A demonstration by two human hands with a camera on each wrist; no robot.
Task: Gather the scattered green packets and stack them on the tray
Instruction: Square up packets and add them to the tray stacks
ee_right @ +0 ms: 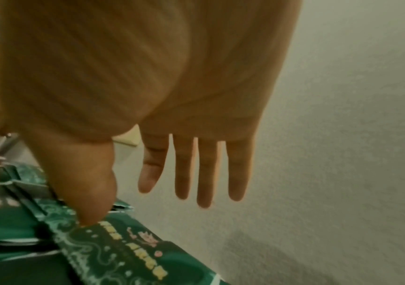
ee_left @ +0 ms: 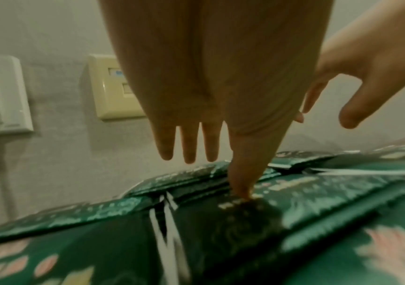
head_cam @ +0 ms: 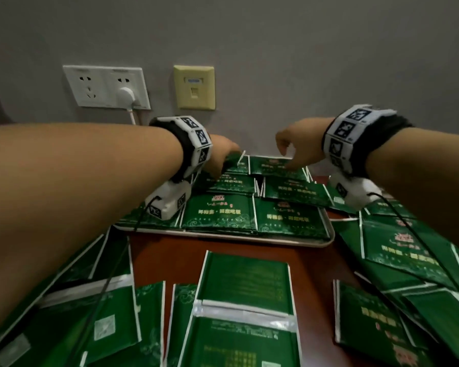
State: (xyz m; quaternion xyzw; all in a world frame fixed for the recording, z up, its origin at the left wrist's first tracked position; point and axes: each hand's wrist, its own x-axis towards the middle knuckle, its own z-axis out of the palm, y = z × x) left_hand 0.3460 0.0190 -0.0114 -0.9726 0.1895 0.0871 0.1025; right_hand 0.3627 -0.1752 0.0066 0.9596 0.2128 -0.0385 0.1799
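Fingers [ee_left: 189, 146] of the left hand [head_cam: 221, 157] hang straight and slightly apart, thumb tip pressing the glossy green foil packets [head_cam: 220, 213] laid in rows on the flat metal tray [head_cam: 316, 242] at the far side. Right hand [head_cam: 300, 147] likewise spreads its fingers [ee_right: 205, 173], thumb touching a far packet. More packets lie scattered across the reddish-brown worktop [head_cam: 170, 250] nearby.

Green packets [head_cam: 219, 214], white-edged, cloud-patterned

Print on green packets [head_cam: 217, 213] too blurred to read.
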